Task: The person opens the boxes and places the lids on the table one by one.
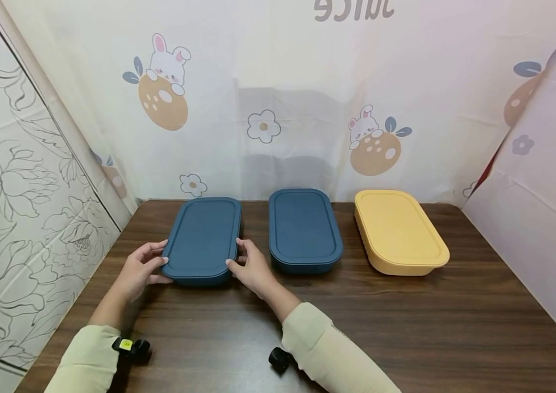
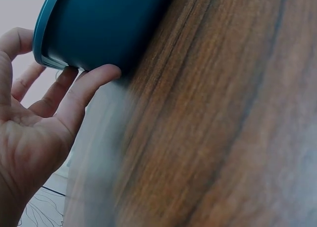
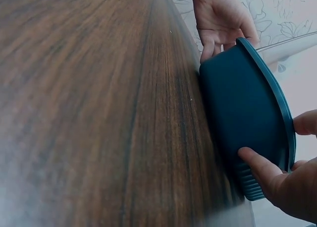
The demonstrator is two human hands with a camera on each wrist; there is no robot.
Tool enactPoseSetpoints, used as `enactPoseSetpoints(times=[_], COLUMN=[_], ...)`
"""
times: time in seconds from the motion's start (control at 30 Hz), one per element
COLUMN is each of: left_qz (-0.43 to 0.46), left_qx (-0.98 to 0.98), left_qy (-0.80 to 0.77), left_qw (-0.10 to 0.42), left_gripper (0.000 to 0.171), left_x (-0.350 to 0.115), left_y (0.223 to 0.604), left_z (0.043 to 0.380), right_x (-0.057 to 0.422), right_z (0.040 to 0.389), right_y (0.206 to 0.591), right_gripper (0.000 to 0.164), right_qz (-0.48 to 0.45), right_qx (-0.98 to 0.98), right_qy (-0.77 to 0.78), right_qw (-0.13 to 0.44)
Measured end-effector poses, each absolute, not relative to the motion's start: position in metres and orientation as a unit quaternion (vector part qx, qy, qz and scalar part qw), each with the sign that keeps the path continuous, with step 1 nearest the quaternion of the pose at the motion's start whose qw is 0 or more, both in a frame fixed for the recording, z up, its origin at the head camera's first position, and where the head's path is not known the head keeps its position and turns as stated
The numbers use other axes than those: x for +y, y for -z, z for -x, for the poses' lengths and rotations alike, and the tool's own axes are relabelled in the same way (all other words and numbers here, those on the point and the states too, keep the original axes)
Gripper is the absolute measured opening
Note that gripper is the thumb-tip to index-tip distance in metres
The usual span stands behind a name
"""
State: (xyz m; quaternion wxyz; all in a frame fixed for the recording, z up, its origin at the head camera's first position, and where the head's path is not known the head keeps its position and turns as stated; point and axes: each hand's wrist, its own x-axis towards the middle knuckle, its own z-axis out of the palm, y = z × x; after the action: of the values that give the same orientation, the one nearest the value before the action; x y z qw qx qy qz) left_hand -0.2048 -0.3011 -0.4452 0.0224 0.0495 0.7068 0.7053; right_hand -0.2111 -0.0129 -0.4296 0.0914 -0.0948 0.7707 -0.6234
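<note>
At the table's left stands a dark blue lidded food container (image 1: pixel 203 234), its lid lying flat on top. My left hand (image 1: pixel 136 270) holds its left side near the front corner, fingertips at the lid's rim and on the wall below. On the opposite side my right hand (image 1: pixel 254 267) grips the right edge. The left wrist view has the left hand (image 2: pixel 37 133) with its fingers on the container's wall (image 2: pixel 99 28). In the right wrist view the right hand (image 3: pixel 292 185) has one fingertip on the wall and others at the lid's rim; the container's ribbed side shows beside it.
A second dark blue lidded container (image 1: pixel 303 224) stands to the right of the held one, and a yellow lidded container (image 1: pixel 400 229) sits farther right. All are on a dark wooden table (image 1: pixel 238 338). Behind hangs a printed curtain (image 1: pixel 287 71); a flower-patterned panel (image 1: pixel 22 180) borders the left.
</note>
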Motion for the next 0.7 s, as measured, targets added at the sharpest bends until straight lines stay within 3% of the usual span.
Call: enactPoseSetpoints(times=[0.7], left_qz=[-0.055], left_qx=[0.706], left_qy=[-0.706], left_qw=[0.020], left_gripper=[0.042], left_x=[-0.298], left_y=[0.446], left_z=[0.193], right_x=[-0.007], right_z=[0.198], right_y=[0.430], right_gripper=[0.058], right_qz=[0.101], right_qx=[0.770], right_qy=[0.622], right_qw=[0.098])
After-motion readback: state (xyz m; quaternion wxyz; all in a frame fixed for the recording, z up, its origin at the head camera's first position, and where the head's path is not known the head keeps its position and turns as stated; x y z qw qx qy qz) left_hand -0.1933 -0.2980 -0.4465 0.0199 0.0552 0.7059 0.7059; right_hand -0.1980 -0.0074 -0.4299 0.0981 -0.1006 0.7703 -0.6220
